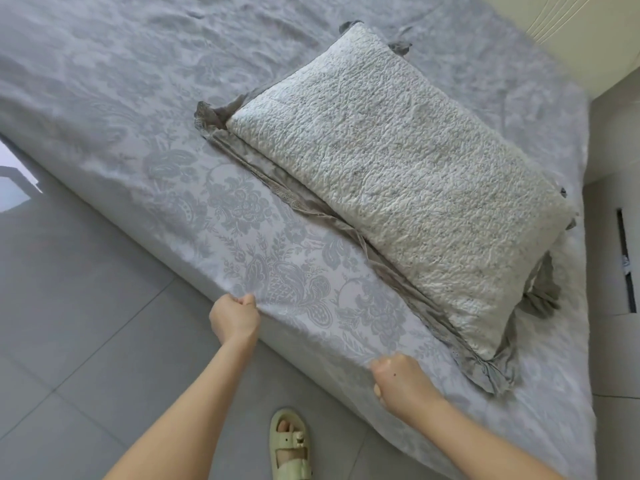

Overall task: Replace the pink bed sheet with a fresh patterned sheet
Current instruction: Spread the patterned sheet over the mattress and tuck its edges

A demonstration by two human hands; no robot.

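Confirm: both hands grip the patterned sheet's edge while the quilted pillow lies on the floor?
No: the head view shows the quilted pillow lying on top of the patterned sheet instead. The left hand and right hand do grip the sheet's edge.

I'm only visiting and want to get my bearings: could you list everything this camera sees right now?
patterned sheet: one, grey-and-white floral, spread over the bed
pillow: one, cream quilted with grey frilled edging, lying on the sheet toward the right
panel: one, cream, top right corner, perhaps a headboard
box: one, beige, right of the bed, dark slot in it
floor tiles: several, grey, left and bottom
sandal: one, pale green, on a foot at the bottom edge
left hand: one, pinches the sheet's near edge
right hand: one, grips the same edge further right
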